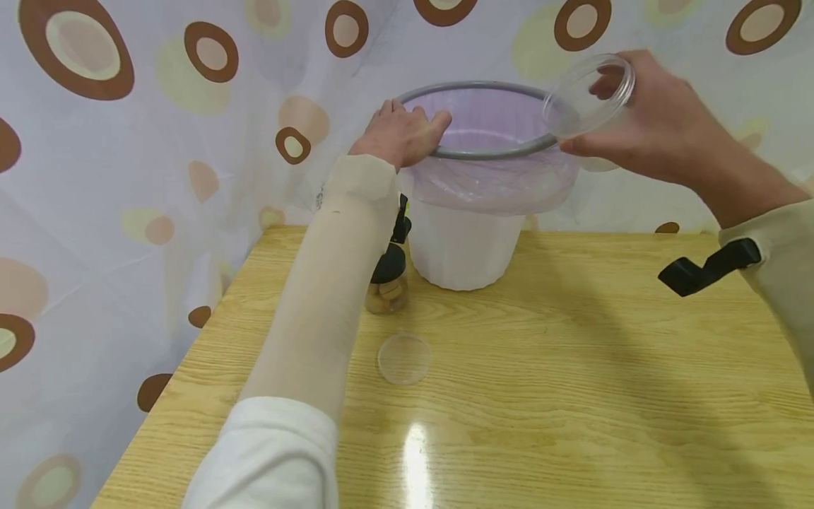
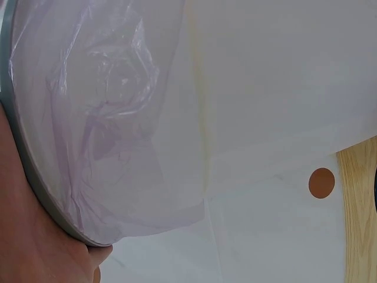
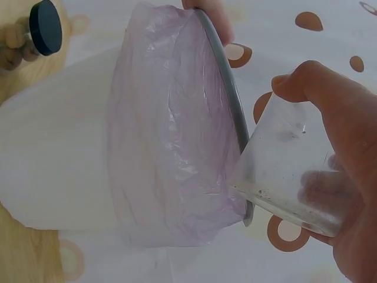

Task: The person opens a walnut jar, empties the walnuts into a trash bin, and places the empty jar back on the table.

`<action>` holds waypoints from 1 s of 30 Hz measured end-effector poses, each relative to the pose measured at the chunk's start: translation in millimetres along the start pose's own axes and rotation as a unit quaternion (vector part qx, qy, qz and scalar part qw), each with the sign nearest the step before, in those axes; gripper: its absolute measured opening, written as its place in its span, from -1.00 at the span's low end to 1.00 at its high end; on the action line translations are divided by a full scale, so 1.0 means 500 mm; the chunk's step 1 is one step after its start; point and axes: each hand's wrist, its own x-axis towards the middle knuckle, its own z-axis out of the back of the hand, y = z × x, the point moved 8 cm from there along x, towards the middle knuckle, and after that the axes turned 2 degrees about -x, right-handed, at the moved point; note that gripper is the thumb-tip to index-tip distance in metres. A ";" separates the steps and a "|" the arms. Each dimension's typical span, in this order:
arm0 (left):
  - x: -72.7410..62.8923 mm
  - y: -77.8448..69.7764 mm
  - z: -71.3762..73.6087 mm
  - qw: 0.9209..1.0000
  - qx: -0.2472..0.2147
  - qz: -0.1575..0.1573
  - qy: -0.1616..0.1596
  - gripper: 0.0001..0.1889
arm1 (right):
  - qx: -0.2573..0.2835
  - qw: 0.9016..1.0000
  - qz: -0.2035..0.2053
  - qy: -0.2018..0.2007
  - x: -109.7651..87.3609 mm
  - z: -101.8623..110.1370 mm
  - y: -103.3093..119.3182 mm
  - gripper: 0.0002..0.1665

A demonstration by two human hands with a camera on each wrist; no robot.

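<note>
A white bin [image 1: 467,251] stands on the table, lined with a thin lilac plastic bag [image 1: 490,187] folded over its grey rim [image 1: 496,153]. My left hand [image 1: 399,133] grips that rim at the left side. To the right, my right hand [image 1: 668,116] holds a clear plastic cup [image 3: 288,153] tipped on its side at the bin's right rim. Small specks show along the cup's wall in the right wrist view. Most of the bin's inside is hidden in the head view.
A jar [image 1: 386,286] with a black lid and brownish pieces inside stands left of the bin, partly behind my left arm. Nearer lies a clear round disc [image 1: 404,359] on the wooden table [image 1: 572,396]. A patterned curtain [image 1: 254,141] hangs behind and at left.
</note>
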 end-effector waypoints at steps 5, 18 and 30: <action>0.001 0.000 0.000 1.000 -0.002 0.000 0.002 -0.17 | 0.025 1.000 -0.014 -0.005 -0.024 -0.008 -0.020 0.13; 0.000 -0.001 0.001 1.000 0.000 0.003 0.002 -0.15 | 0.084 0.996 0.001 -0.005 -0.072 -0.054 -0.046 0.01; -0.005 0.001 0.006 1.000 -0.017 0.016 0.004 -0.12 | 0.125 0.992 -0.008 0.013 -0.105 -0.129 -0.068 -0.03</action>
